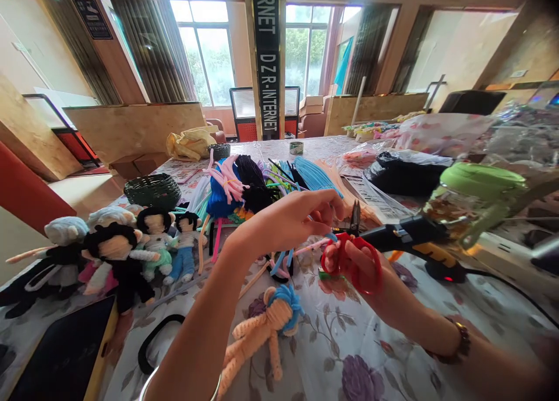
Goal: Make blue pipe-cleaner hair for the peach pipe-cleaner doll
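My right hand (360, 261) is wrapped round red-handled scissors (379, 273), whose dark blades point up. A short blue pipe cleaner piece (331, 237) shows between my hands, by the right thumb. My left hand (317, 209) reaches over from the left, fingers bent and closed at this piece; its exact grip is partly hidden. Below my hands, a peach pipe cleaner doll (257, 337) with blue curled hair (290, 308) lies on the flowered tablecloth (323, 360). Behind my left wrist lie bundles of pink (227, 177), black (253, 185) and light blue pipe cleaners (312, 174).
Several finished dolls (116, 249) lie at the left, near a dark woven basket (152, 190) and a phone (65, 348). A black hair band (151, 343) lies nearby. To the right are a corded black-and-yellow glue gun (410, 238), a green-lidded jug (480, 183) and a black bag (406, 173).
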`<act>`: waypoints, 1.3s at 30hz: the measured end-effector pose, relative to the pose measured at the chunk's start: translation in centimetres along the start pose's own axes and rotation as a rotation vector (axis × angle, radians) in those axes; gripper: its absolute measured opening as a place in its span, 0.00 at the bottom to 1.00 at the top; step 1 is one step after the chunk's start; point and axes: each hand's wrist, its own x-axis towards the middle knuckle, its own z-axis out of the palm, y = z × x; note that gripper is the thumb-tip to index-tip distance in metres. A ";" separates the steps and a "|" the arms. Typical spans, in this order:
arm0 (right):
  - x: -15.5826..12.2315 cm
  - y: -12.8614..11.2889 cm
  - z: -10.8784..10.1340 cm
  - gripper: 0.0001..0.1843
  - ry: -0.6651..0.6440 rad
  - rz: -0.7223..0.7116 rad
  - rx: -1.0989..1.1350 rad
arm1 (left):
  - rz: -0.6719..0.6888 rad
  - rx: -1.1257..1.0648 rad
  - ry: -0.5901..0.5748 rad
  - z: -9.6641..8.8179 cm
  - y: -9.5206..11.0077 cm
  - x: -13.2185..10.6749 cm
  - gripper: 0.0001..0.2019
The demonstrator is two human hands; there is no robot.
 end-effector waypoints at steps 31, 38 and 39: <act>-0.5 -0.2 -1.1 0.14 0.175 -0.055 -0.020 | -0.197 -0.011 -0.218 1.2 0.1 0.8 0.09; -0.6 -0.5 -1.0 0.14 0.133 -0.011 0.029 | -0.205 -0.025 -0.195 1.3 1.1 0.9 0.05; -0.6 -0.5 -0.9 0.14 0.122 0.008 0.040 | -0.203 -0.016 -0.191 1.3 1.1 0.9 0.05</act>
